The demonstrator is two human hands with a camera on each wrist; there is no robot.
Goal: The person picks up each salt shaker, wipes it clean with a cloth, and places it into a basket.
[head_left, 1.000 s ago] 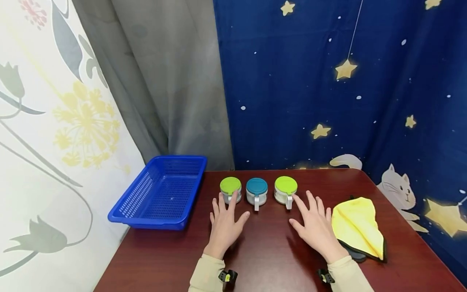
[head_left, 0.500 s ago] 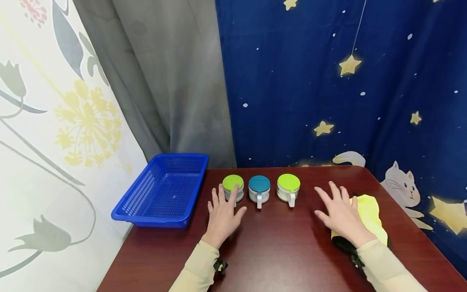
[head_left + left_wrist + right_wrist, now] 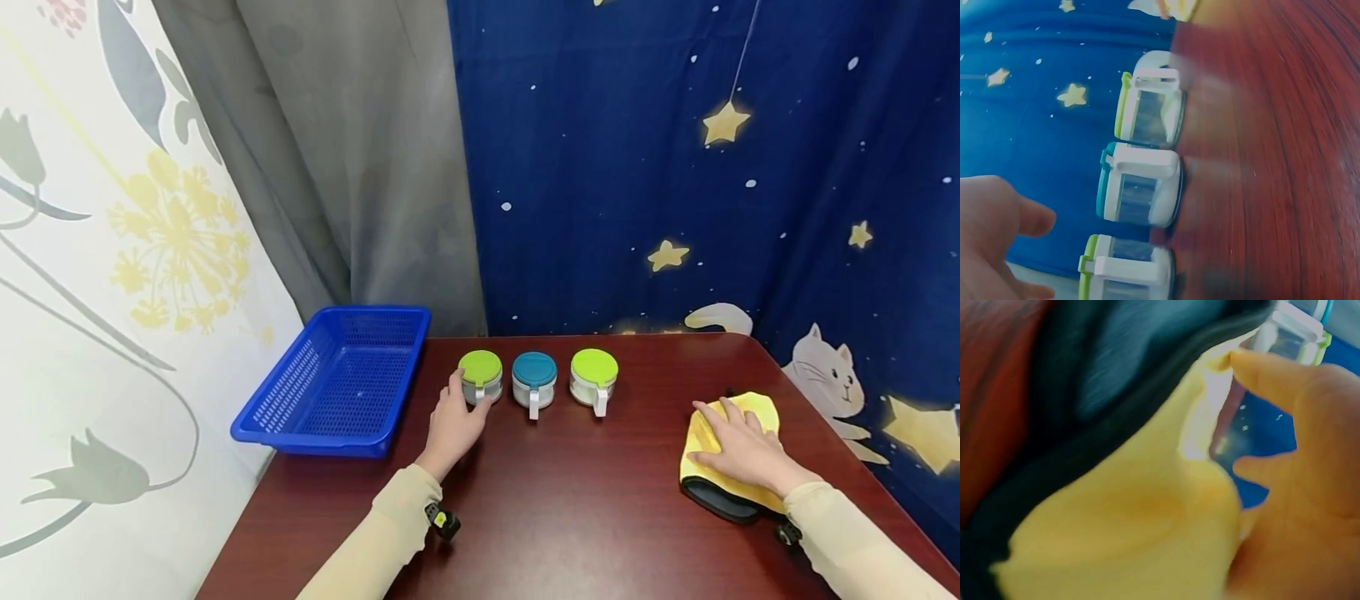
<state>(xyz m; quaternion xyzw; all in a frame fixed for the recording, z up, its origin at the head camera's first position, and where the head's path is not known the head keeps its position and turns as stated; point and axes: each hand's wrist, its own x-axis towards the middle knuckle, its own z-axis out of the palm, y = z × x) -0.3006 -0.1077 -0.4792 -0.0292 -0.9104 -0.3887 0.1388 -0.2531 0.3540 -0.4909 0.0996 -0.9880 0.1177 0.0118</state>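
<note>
Three clear seasoning jars with white handles stand in a row near the table's back edge. The left jar [image 3: 482,379] and the right jar [image 3: 594,375] have green lids; the middle jar [image 3: 534,383] has a teal lid. My left hand [image 3: 453,425] is at the left jar, fingers loosely bent, and overlaps its near side in the head view. In the left wrist view this hand [image 3: 991,231] shows beside the lids with a gap between. My right hand [image 3: 746,450] lies over a yellow cloth [image 3: 757,407] with dark edging, fingers spread, thumb at the cloth's edge.
A blue perforated plastic basket [image 3: 330,446] sits at the table's back left. The dark red wooden table [image 3: 570,525] meets a grey curtain [image 3: 382,167] and a blue starry curtain [image 3: 585,167] behind. Part of the cloth's dark grey underside [image 3: 720,500] shows at its near edge.
My right hand has moved right, away from the right jar, and come down onto the yellow cloth. My left hand has stayed by the left jar, its fingers now more bent.
</note>
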